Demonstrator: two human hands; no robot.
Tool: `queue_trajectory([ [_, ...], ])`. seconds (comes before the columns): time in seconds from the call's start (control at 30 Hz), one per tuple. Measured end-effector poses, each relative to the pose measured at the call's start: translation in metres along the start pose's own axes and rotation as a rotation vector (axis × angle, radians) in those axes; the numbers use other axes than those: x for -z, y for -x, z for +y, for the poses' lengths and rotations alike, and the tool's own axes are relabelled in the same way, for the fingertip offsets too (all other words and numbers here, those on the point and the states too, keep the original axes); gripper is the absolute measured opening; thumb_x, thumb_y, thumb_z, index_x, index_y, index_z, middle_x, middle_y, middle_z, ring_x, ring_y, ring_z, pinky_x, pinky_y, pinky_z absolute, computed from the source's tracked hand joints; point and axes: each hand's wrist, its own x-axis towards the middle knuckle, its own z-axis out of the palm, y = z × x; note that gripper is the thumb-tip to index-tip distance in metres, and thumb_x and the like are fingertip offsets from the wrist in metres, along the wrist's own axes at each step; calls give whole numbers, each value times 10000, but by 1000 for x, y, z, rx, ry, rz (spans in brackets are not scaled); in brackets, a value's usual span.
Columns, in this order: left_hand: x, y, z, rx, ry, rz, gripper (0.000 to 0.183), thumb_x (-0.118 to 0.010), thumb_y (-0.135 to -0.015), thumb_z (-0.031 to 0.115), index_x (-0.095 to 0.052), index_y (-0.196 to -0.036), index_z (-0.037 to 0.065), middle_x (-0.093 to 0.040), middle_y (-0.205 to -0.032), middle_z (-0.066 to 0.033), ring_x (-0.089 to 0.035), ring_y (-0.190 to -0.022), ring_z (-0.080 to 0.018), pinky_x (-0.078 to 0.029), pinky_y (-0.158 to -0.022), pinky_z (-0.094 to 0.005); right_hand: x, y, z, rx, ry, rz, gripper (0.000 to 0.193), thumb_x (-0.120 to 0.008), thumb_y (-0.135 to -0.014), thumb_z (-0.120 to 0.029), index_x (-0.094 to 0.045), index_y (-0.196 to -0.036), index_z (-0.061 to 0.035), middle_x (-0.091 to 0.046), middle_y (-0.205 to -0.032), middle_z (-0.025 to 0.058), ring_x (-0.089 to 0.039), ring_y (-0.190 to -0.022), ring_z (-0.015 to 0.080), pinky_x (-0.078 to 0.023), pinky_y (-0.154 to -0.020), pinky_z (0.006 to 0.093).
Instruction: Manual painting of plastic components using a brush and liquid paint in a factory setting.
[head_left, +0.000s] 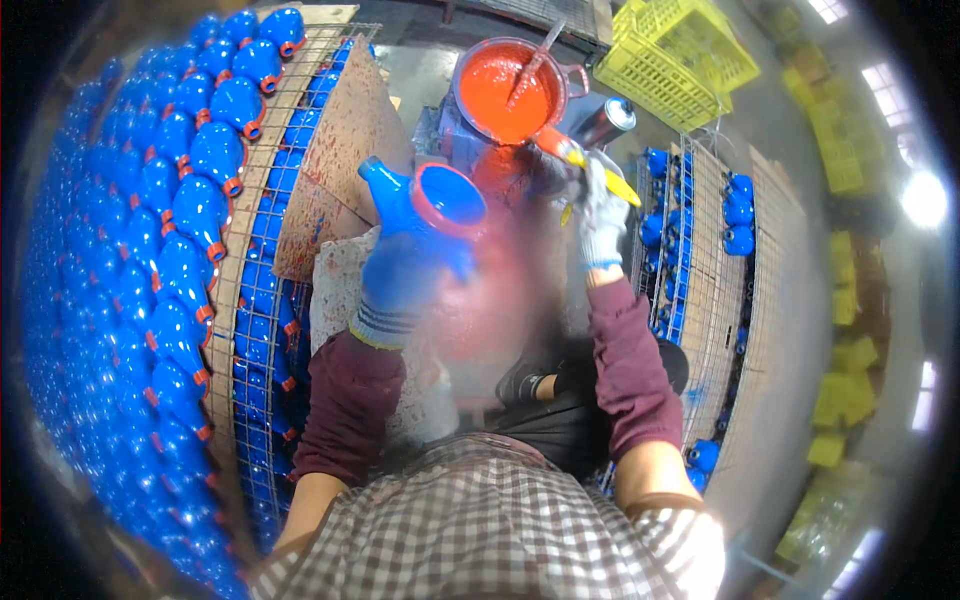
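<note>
In my left hand (405,275), gloved and stained blue, is a glossy blue pot (450,197) with a spout and a red-painted rim. The pot is tilted, its round mouth facing up and its spout pointing to the far left. My right hand (603,215), in a whitish knit glove, grips a paintbrush (620,187) with a yellow handle; its orange-red end reaches left over the near edge of the paint pot, apart from the blue rim. That paint pot (508,88) holds orange-red paint, with a smeared stirring stick (535,62) leaning in it.
Many blue pots with red rims (215,150) lie in rows at left, beside a wire rack (262,300). A paint-splattered board (330,160) leans there. At right stand a metal can (607,122), yellow crates (665,60) and another wire rack (705,270) with blue pots.
</note>
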Motion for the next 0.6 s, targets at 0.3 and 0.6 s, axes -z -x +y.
queue_trajectory([
  [0.3, 1, 7, 18, -20, 159, 297, 777, -587, -794, 553, -359, -1343, 52, -489, -1255, -228, -553, -1063, -387, -510, -822, -496, -66, -43, 24, -326, 3, -54, 271, -614, -872, -306, -647, -985, -61, -646, -758, 30, -597, -559, 106, -453, -526, 245],
  [0.6, -11, 8, 17, -18, 181, 380, 808, -575, -799, 581, -342, -1348, 36, -492, -1246, -226, -576, -989, -375, -533, -743, -472, -40, -32, 14, -301, 117, -152, 302, -598, -892, -342, -661, -954, -53, -676, -733, 62, -630, -582, 136, -456, -522, 268],
])
